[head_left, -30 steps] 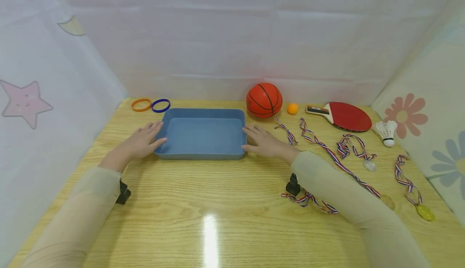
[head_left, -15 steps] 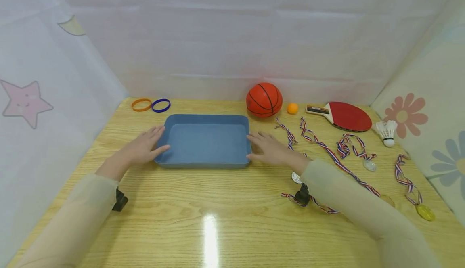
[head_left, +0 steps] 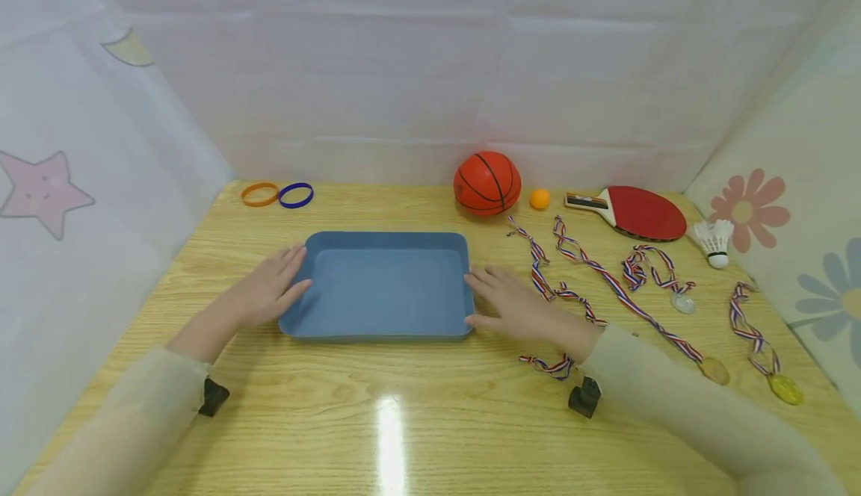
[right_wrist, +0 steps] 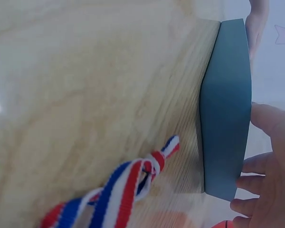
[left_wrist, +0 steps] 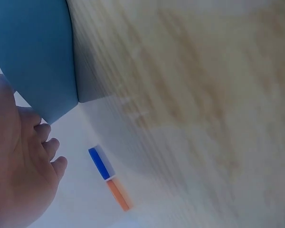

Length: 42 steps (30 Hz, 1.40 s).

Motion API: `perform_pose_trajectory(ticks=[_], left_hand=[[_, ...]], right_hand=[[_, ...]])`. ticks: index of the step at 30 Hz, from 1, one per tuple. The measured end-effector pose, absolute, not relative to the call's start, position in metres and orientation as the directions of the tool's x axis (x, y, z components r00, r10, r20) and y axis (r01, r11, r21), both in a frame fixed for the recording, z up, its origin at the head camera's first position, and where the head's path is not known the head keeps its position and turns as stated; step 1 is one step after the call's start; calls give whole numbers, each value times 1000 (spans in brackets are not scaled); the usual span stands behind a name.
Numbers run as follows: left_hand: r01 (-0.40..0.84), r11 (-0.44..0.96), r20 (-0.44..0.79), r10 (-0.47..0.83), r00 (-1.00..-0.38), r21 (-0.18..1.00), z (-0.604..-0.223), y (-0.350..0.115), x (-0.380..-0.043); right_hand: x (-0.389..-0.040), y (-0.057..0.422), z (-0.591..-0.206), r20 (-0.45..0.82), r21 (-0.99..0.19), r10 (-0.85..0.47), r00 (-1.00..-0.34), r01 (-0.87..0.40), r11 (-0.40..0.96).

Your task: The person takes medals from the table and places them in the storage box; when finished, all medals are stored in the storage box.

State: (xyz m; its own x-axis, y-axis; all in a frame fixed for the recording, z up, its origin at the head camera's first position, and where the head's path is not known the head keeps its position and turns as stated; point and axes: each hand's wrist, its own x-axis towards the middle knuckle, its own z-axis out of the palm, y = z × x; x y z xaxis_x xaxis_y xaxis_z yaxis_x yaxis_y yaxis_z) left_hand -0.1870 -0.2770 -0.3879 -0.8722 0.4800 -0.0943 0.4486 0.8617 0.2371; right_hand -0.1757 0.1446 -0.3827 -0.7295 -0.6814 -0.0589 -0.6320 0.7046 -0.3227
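In the head view a shallow blue tray point(head_left: 377, 243) lies on the wooden table between both hands. My left hand point(head_left: 265, 287) rests at its left end, fingers straight and the thumb spread over the rim. At the opposite end, my right hand point(head_left: 514, 305) touches the rim with extended fingertips. The right wrist view shows the tray's outer wall point(right_wrist: 225, 104) low over the table, with fingertips point(right_wrist: 251, 184) right at its upper edge. Nearest the right hand lies a striped red, white and blue medal ribbon point(head_left: 540, 276).
An orange wristband point(head_left: 259, 203) and a blue wristband point(head_left: 296, 205) lie back left. A small basketball point(head_left: 487, 184), an orange ball point(head_left: 539, 199), a table tennis paddle point(head_left: 646, 214) and a shuttlecock point(head_left: 715, 242) line the back right. Several medals, including a yellow one point(head_left: 785, 389), spread rightward.
The tray has slid toward me, with both hands moving along at its ends. A gap has opened between the tray and the wristbands and basketball behind it.
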Motion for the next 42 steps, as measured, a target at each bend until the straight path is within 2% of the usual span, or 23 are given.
perform_pose_trajectory(ticks=[14,26,35,42], left_hand=[[490,841,-38,510,-859,229,-392,-273,-166],[487,845,-56,510,-859,220,-391,-269,-161],[486,846,-55,508,-860,218,-389,-268,-160],[485,850,-59,505,-861,205,-390,-268,-160]], right_hand=[[-147,155,-378,-21,-317,-680,-733,-640,700],[-143,160,-384,27,-364,-676,-736,-637,679],[-146,189,-358,32,-513,-546,-837,-483,710],[-150,218,-362,42,-524,-462,-886,-413,745]])
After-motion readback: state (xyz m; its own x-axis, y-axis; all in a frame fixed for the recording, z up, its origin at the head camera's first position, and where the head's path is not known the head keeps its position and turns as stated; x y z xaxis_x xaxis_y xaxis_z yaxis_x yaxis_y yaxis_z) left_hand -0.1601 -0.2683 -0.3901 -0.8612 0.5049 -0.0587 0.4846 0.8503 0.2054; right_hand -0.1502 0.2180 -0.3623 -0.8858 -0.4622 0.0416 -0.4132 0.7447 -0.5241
